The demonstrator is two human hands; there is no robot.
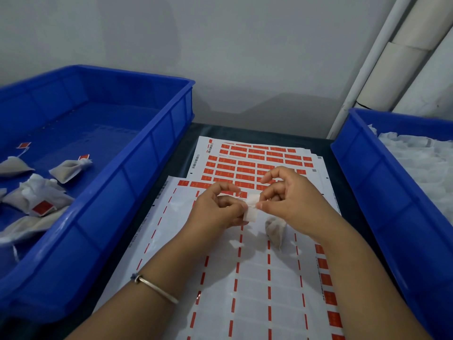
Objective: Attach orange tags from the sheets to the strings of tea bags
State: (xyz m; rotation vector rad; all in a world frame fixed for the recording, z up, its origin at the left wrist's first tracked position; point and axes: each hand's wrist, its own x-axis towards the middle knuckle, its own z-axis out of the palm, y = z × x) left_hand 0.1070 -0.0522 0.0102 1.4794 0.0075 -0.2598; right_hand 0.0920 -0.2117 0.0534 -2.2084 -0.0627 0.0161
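Both my hands meet above the near tag sheet (257, 278). My left hand (215, 209) and my right hand (289, 200) pinch a small tag (251, 207) between their fingertips; its pale back faces me. A tea bag (275, 229) hangs just under my right hand, over the sheet. Its string is too thin to make out. The near sheet is mostly peeled, with orange tags left along its right edge. A fuller sheet of orange tags (247, 165) lies behind my hands.
A blue bin (137, 168) on the left holds several tea bags with orange tags (44, 207). Another blue bin (382, 192) on the right is filled with white tea bags (426, 168). White pipes (382, 69) lean in the back right corner.
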